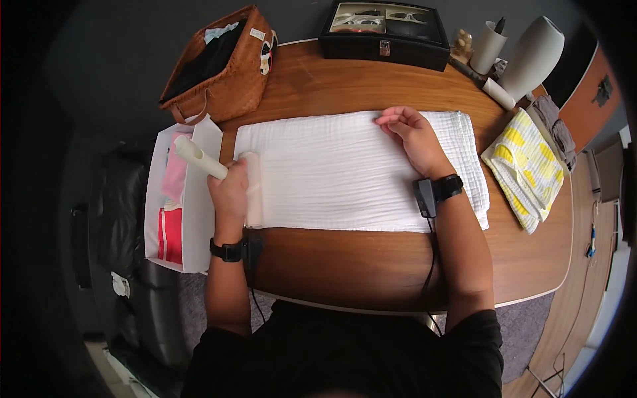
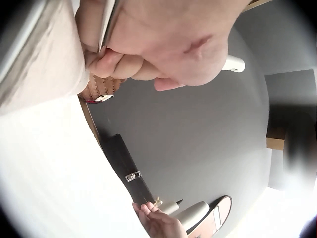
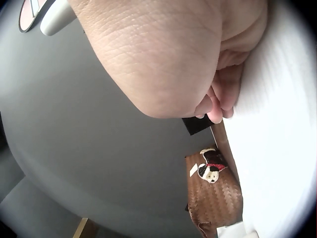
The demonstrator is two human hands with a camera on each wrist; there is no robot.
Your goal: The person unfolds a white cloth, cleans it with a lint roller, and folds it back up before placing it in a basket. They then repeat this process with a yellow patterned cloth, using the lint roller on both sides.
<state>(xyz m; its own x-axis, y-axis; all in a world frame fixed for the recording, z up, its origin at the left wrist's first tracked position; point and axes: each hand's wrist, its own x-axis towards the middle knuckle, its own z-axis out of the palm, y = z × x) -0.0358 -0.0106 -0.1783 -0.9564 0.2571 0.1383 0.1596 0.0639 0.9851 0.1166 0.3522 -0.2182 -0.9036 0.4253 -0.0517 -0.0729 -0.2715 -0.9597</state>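
Note:
A white crinkled cloth [image 1: 318,174] lies folded into a broad rectangle across the table. At its left end, my left hand [image 1: 229,192] grips a lint roller by its pale handle [image 1: 199,158]. The roll [image 1: 252,192] of the lint roller lies against the cloth, and its metal rod [image 2: 106,22] shows beside my fingers in the left wrist view. Farther right, my right hand [image 1: 415,139] rests on the cloth near the far edge, fingers loosely bent and holding nothing. The right wrist view shows its fingertips [image 3: 228,113] right at the white fabric.
Left of the cloth stands a white box [image 1: 217,142] with pink and red fabric. Behind are a woven basket [image 1: 232,93] and a black glasses case [image 1: 385,52]. At right lie a folded yellow-patterned cloth [image 1: 524,166], a white vase [image 1: 534,56] and a white cylinder [image 1: 490,50].

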